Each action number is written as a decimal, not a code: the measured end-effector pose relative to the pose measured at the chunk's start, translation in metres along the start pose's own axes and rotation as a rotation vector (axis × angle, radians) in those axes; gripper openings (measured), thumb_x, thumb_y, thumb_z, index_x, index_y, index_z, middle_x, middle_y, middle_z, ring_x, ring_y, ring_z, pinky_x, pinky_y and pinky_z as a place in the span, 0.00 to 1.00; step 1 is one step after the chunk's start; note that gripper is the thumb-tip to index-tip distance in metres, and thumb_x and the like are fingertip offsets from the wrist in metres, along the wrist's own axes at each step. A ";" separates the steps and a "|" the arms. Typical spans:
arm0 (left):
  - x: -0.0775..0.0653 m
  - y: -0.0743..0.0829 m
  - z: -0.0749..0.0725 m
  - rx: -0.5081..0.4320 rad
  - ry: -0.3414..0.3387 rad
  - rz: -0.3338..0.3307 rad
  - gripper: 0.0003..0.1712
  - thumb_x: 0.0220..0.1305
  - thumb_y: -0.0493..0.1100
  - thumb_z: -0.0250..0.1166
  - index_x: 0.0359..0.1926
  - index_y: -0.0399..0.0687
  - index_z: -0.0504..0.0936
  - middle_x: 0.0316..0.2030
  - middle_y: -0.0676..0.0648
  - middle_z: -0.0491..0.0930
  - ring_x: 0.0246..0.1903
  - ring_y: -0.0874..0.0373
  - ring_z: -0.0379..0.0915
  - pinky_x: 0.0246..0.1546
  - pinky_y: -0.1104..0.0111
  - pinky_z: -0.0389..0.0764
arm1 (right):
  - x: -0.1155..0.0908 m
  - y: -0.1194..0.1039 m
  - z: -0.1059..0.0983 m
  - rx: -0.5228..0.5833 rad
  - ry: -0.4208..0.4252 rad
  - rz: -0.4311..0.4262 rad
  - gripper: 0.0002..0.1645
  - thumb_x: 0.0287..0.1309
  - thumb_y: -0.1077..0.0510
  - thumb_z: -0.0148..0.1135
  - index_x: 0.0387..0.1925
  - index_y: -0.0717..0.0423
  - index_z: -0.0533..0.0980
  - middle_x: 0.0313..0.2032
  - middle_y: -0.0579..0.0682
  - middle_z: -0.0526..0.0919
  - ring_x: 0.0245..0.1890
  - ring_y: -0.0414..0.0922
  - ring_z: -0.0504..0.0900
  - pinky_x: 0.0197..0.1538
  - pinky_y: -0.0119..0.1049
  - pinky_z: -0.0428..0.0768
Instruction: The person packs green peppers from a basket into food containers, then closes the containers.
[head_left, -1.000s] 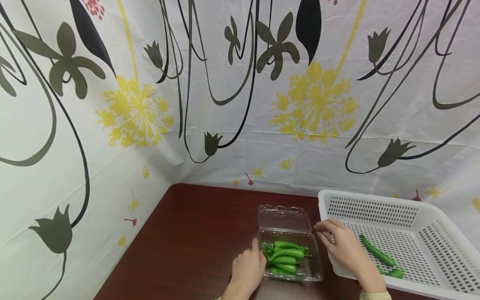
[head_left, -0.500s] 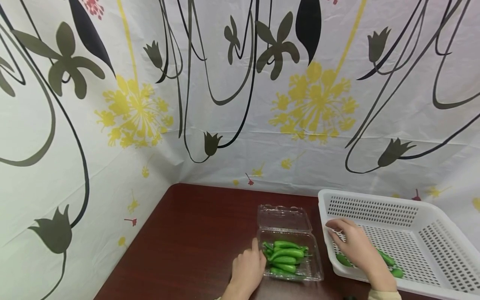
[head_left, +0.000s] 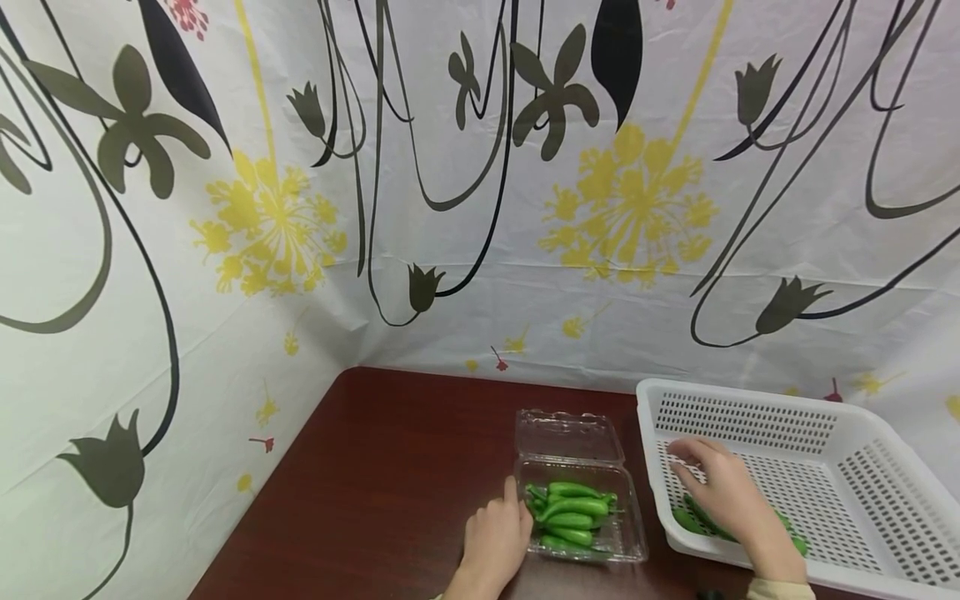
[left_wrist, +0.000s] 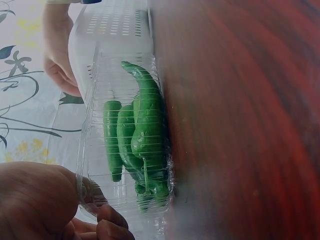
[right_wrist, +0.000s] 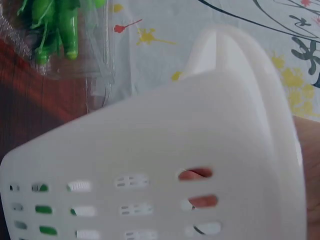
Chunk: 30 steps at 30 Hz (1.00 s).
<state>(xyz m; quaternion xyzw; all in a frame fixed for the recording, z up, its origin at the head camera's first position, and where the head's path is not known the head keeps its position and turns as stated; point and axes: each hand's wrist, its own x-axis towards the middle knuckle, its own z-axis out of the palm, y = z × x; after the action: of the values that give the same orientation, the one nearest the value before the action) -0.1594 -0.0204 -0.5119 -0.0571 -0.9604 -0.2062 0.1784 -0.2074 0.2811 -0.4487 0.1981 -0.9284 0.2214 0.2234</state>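
Observation:
A clear plastic clamshell box (head_left: 636, 533) stands on the table with its lid (head_left: 567, 437) folded back. Several green peppers (head_left: 573, 506) lie inside it. My left hand (head_left: 495, 537) grips the box's left side; in the left wrist view its fingers (left_wrist: 112, 220) curl at the box's corner, one of them seen through the plastic. My right hand (head_left: 727, 498) hangs over the white basket (head_left: 650, 467), fingers loosely bent and thumb apart, with nothing seen between them. Below it, green peppers (head_left: 686, 521) lie on the basket floor, partly hidden by the hand and forearm.
The basket's perforated wall (right_wrist: 150, 140) fills much of the right wrist view. The dark red table (head_left: 405, 450) runs left of the box. A white patterned cloth (head_left: 465, 233) hangs behind and to the left. A small dark object (head_left: 708, 595) shows at the bottom edge.
My right hand has moved right, from beside the basket's left rim to over its inside, uncovering peppers at the left and covering others. The left hand and the box have not moved.

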 end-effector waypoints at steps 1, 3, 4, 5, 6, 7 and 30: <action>0.000 0.000 0.000 0.001 0.003 0.001 0.22 0.65 0.40 0.63 0.57 0.33 0.78 0.20 0.42 0.80 0.14 0.47 0.76 0.12 0.60 0.71 | 0.000 0.002 0.000 0.003 -0.011 0.013 0.13 0.52 0.70 0.72 0.40 0.60 0.82 0.39 0.54 0.84 0.36 0.52 0.83 0.38 0.48 0.82; 0.000 0.000 0.000 0.002 0.004 0.000 0.22 0.65 0.40 0.63 0.57 0.33 0.78 0.20 0.42 0.80 0.14 0.47 0.76 0.12 0.60 0.71 | -0.001 0.004 -0.001 -0.006 -0.020 0.030 0.12 0.52 0.70 0.72 0.40 0.60 0.82 0.39 0.54 0.84 0.36 0.52 0.83 0.38 0.48 0.82; 0.000 0.000 0.000 0.005 0.006 0.001 0.22 0.64 0.40 0.63 0.56 0.33 0.78 0.20 0.42 0.80 0.14 0.47 0.76 0.12 0.59 0.71 | -0.001 0.005 -0.001 -0.004 -0.026 0.037 0.12 0.52 0.70 0.71 0.40 0.60 0.82 0.39 0.55 0.84 0.36 0.52 0.83 0.39 0.49 0.81; 0.000 0.001 0.000 0.005 0.005 0.000 0.22 0.64 0.40 0.64 0.57 0.33 0.78 0.20 0.42 0.80 0.14 0.47 0.76 0.12 0.59 0.71 | -0.001 0.006 -0.002 -0.003 -0.031 0.045 0.12 0.53 0.70 0.71 0.40 0.61 0.82 0.39 0.55 0.84 0.36 0.53 0.83 0.39 0.49 0.82; 0.001 0.001 0.000 0.006 0.003 -0.002 0.22 0.64 0.40 0.63 0.57 0.34 0.78 0.20 0.42 0.80 0.14 0.47 0.76 0.12 0.59 0.71 | -0.002 0.008 -0.002 0.001 -0.039 0.055 0.12 0.53 0.69 0.71 0.40 0.60 0.82 0.40 0.56 0.84 0.37 0.53 0.83 0.39 0.50 0.81; 0.001 0.001 0.000 0.007 0.001 -0.003 0.22 0.64 0.40 0.63 0.57 0.34 0.78 0.20 0.42 0.80 0.15 0.47 0.76 0.13 0.59 0.71 | -0.002 0.009 -0.002 0.006 -0.043 0.060 0.12 0.53 0.70 0.70 0.41 0.61 0.82 0.40 0.56 0.84 0.37 0.53 0.83 0.40 0.50 0.81; 0.001 0.000 0.001 -0.004 -0.024 -0.006 0.23 0.65 0.40 0.63 0.58 0.33 0.77 0.20 0.42 0.80 0.14 0.48 0.75 0.12 0.61 0.70 | -0.007 0.033 -0.004 -0.020 -0.092 0.149 0.16 0.52 0.69 0.71 0.44 0.65 0.81 0.38 0.59 0.83 0.37 0.59 0.83 0.41 0.57 0.79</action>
<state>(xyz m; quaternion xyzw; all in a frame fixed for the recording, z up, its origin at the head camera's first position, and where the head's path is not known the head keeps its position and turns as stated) -0.1604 -0.0203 -0.5124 -0.0569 -0.9623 -0.2078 0.1660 -0.2150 0.3122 -0.4595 0.1362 -0.9520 0.2186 0.1656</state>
